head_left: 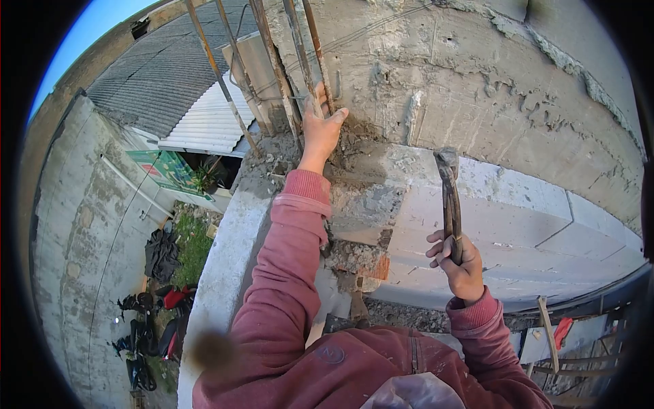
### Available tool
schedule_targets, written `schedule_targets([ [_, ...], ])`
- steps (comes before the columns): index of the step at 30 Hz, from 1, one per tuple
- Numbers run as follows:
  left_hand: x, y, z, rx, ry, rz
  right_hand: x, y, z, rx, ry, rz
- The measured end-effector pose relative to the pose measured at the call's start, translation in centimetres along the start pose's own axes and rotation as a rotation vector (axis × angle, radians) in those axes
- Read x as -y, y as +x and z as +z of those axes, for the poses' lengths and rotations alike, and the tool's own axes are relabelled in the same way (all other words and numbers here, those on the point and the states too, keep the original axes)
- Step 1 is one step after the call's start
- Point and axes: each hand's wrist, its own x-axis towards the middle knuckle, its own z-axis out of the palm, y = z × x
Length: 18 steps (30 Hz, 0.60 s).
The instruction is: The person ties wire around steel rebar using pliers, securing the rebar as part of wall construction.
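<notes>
My left hand [321, 133] reaches in among upright rusty rebar [297, 51] at the top of the wall. Its fingers curl around a bar near the base, partly hidden, and the thumb sticks out to the right. Grey rubble and mortar [357, 140] lie around the base of the bars. Raised over the pale block wall, my right hand [463, 269] is closed on the handles of what looks like a pair of pincers [449, 194]. Their worn, mortar-stained head points up and away from me.
A rough concrete wall [477, 82] rises beyond the white block wall [504, 228]. Thin wire [381, 31] runs along it. Down to the left are corrugated roofing [167, 68], a motorcycle [170, 327] and grass [194, 252]. Planks [548, 334] stand at lower right.
</notes>
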Motion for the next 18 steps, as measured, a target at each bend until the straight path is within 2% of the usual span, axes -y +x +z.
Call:
schedule_targets([
  [5, -1.6, 0.4, -1.8, 0.087, -0.078, -0.125, 3.0, 8.2, 1.3, 0.046, -0.306, -0.066],
  [8, -2.9, 0.5, -2.3, 0.157, 0.035, -0.118, 3.9, 12.4, 3.1, 0.026, -0.513, -0.194],
  [12, 1.5, 2.0, -2.3, 0.091, 0.042, -0.054, 6.3, 15.6, 5.9, 0.007, -0.627, -0.411],
  [16, -0.2, 1.3, -2.3, 0.103, 0.06, -0.06, 5.1, 18.7, 5.4, 0.234, -1.008, -0.168],
  [17, 0.5, 1.5, -2.4, 0.09, 0.137, -0.076, 5.1, 18.3, 4.9, 0.213, -0.951, -0.095],
  [18, 0.7, 1.4, -2.4, 0.085, 0.144, -0.065, 5.8, 17.4, 5.4, 0.164, -0.883, -0.144],
])
